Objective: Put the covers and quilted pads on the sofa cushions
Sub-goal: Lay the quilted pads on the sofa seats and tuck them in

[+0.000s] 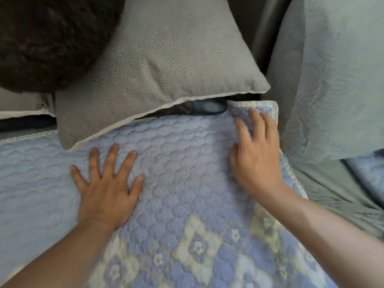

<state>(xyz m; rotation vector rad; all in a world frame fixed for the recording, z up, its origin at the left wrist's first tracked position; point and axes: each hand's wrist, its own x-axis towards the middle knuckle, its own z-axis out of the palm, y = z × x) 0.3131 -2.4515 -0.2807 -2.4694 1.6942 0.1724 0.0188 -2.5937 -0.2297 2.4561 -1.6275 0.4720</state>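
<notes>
Fingers (113, 161) of left hand (108, 188) splayed flat on quilted pad (176, 183) atop seat cushion; grey pillow (158, 65) overlapping back edge. Right hand (256, 154), blurred, extended near corner. Risk: bunching against phone (204, 108).

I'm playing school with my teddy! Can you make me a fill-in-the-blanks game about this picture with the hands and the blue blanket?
1. Both hands lie on the blue quilted ____.
2. The left hand rests flat with its fingers spread ____.
3. A dark phone peeks out from under the ____ pillow.
4. The right hand is near the pad's far ____ corner.

Missing words: pad; apart; grey; right
</notes>
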